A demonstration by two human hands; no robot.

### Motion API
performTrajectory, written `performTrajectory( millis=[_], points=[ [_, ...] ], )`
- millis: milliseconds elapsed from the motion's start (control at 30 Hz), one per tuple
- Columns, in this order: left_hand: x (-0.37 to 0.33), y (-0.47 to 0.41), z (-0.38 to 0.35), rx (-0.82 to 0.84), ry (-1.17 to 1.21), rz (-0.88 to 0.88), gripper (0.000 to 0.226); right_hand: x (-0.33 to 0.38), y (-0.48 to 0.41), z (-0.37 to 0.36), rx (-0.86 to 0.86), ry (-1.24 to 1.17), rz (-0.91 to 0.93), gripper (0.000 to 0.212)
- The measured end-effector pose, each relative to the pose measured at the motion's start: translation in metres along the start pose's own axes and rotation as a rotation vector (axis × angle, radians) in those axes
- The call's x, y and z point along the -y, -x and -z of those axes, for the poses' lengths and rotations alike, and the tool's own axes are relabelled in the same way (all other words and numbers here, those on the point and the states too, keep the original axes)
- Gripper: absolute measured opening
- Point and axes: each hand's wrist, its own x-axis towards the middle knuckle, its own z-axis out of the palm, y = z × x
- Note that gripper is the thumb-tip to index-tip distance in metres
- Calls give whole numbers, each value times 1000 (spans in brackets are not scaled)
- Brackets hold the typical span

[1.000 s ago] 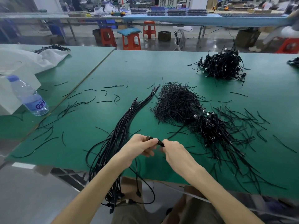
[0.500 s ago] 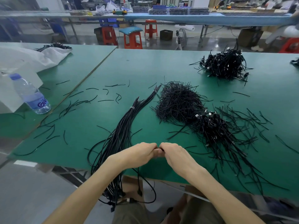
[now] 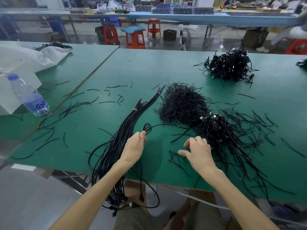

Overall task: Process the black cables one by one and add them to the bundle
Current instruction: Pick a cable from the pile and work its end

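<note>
A long bundle of straightened black cables [image 3: 126, 130], tied with white bands, runs from the table's middle down over the front edge. My left hand [image 3: 135, 146] grips one black cable [image 3: 147, 127] that loops just above its fingers and trails right toward a pile of coiled cables with plugs [image 3: 216, 130]. My right hand [image 3: 197, 151] hovers over the table to the right of the left hand, fingers spread, holding nothing. A heap of black twist ties [image 3: 181, 103] lies behind the hands.
Another cable pile [image 3: 230, 66] sits at the back right of the green table [image 3: 149, 67]. Loose ties are scattered left and right. A water bottle [image 3: 27, 95] and white bags [image 3: 33, 57] stand on the left table. Stools [image 3: 135, 39] stand beyond.
My hands, joined at the table's front edge half a second ago, have parted. The left hand moved forward with the cable. The right hand let go and opened to the right.
</note>
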Motion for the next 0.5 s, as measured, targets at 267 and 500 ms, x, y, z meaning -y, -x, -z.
performTrajectory(
  millis=[267, 500],
  points=[
    [10, 9, -13, -36, -53, -71, 43, 2, -4, -12, 3, 102, 55, 14],
    [13, 7, -14, -31, -80, -72, 44, 19, 3, -8, -47, -416, 41, 14]
  ],
)
